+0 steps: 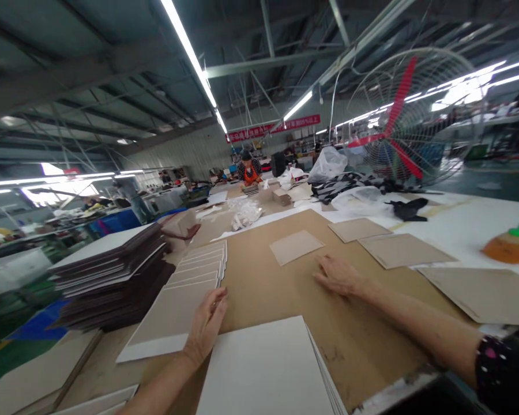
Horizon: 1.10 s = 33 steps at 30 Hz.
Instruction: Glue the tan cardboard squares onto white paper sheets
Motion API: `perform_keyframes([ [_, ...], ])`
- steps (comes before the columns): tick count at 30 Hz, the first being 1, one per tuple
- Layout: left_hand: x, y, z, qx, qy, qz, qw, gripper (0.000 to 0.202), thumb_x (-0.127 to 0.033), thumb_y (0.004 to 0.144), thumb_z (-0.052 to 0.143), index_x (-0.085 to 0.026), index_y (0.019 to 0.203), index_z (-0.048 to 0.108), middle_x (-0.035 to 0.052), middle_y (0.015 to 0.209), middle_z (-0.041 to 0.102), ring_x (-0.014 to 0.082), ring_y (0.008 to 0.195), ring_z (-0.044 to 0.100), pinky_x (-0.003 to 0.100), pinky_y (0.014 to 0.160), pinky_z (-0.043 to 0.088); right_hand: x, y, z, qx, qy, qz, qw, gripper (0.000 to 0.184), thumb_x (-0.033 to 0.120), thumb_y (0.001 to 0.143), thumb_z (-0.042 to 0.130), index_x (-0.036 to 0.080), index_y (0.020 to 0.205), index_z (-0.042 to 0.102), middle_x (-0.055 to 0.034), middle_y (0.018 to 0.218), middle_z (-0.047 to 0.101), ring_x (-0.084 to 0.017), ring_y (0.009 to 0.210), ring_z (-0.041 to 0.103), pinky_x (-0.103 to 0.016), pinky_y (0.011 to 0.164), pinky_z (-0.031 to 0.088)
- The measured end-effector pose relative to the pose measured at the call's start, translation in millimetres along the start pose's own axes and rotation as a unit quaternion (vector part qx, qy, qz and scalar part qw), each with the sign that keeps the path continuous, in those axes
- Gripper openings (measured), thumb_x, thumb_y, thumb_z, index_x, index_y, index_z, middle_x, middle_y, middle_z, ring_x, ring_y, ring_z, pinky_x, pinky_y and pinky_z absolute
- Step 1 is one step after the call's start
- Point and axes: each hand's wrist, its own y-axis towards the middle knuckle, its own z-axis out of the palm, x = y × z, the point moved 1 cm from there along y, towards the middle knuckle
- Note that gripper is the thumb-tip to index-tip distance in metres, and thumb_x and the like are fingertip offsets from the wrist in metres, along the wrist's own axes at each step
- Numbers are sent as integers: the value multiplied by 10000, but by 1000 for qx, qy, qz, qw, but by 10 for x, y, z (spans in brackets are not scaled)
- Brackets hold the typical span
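My left hand [207,323] rests at the right edge of a fanned row of greyish-beige boards [173,314], its fingers loosely bent and the thumb apart; I see nothing held in it. Over the brown work surface [259,288], my right hand [337,275] is stretched forward with its fingers apart and holds nothing. Just beyond its fingertips lies a single beige board [296,246]. Close to me, between both arms, is a stack of white boards [263,369] with slightly uneven right edges.
A tall pile of dark-edged boards [112,276] stands at left. Loose beige boards [406,249] lie at right, near an orange-filled squeeze bottle [510,245]. Behind are plastic bags [328,164], a large fan [389,135] and a person in an orange apron [251,170].
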Motion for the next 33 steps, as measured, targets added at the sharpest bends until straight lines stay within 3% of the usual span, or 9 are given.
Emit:
perform_keyframes([
  [5, -270, 278, 205, 29, 30, 42, 998, 347, -455, 897, 496, -169, 1051, 620, 102, 1064, 646, 230, 989, 625, 360, 821, 522, -39, 546, 17, -17, 14, 10, 1000, 382, 375, 981, 582, 169, 1300, 536, -111, 1270, 550, -268, 1101, 569, -488, 935, 479],
  [9, -433, 427, 513, 83, 57, 71, 992, 271, -403, 919, 475, -196, 1005, 628, 68, 999, 661, 193, 899, 638, 314, 764, 519, -92, 1070, 117, -11, 18, 7, 1000, 391, 355, 968, 607, 175, 1307, 536, -117, 1317, 521, -281, 1138, 547, -501, 954, 469],
  [13, -553, 546, 861, 140, 83, 92, 982, 233, -342, 937, 443, -204, 986, 624, 41, 959, 660, 165, 866, 632, 286, 766, 503, -141, 1309, 252, -2, 11, 6, 1000, 408, 348, 964, 614, 176, 1323, 527, -123, 1347, 500, -297, 1182, 519, -524, 983, 442],
  [18, -647, 755, 1331, 184, 123, 118, 968, 234, -315, 943, 425, -201, 1046, 601, 62, 1044, 641, 178, 956, 609, 324, 877, 487, -207, 1198, 292, 9, 3, -8, 1000, 422, 358, 959, 620, 171, 1325, 522, -123, 1341, 501, -298, 1175, 522, -527, 980, 442],
  [22, -696, 979, 1707, 210, 178, 150, 950, 243, -308, 931, 504, -164, 1109, 586, 92, 1165, 604, 218, 1102, 562, 421, 982, 444, -241, 1009, 206, 13, 13, -17, 1000, 422, 366, 960, 618, 171, 1321, 521, -118, 1313, 522, -284, 1127, 554, -510, 952, 467],
  [25, -695, 1132, 1954, 211, 222, 163, 938, 284, -335, 920, 563, -162, 1143, 587, 94, 1218, 591, 252, 1155, 545, 490, 987, 445, -207, 820, 193, 4, 31, -26, 999, 421, 361, 957, 623, 169, 1318, 523, -117, 1299, 531, -282, 1120, 559, -508, 947, 472],
  [28, -671, 1222, 2147, 225, 256, 174, 924, 282, -342, 916, 581, -169, 1139, 602, 91, 1229, 598, 247, 1135, 567, 485, 962, 476, -226, 611, 180, -5, 62, -30, 998, 431, 366, 958, 622, 172, 1328, 517, -112, 1277, 547, -278, 1111, 566, -505, 947, 472],
  [30, -665, 1244, 2234, 239, 273, 179, 915, 280, -347, 916, 583, -165, 1127, 609, 87, 1199, 615, 239, 1102, 587, 476, 941, 493, -345, 498, 119, -18, 85, -12, 996, 426, 373, 972, 599, 177, 1339, 508, -109, 1272, 553, -272, 1106, 571, -500, 948, 473],
  [33, -691, 1235, 2286, 257, 290, 187, 903, 308, -364, 917, 580, -164, 1149, 601, 90, 1205, 614, 244, 1108, 587, 492, 957, 481, -676, 377, -22, -47, 108, 68, 991, 415, 387, 993, 558, 189, 1354, 499, -118, 1350, 504, -280, 1160, 540, -511, 978, 449],
])
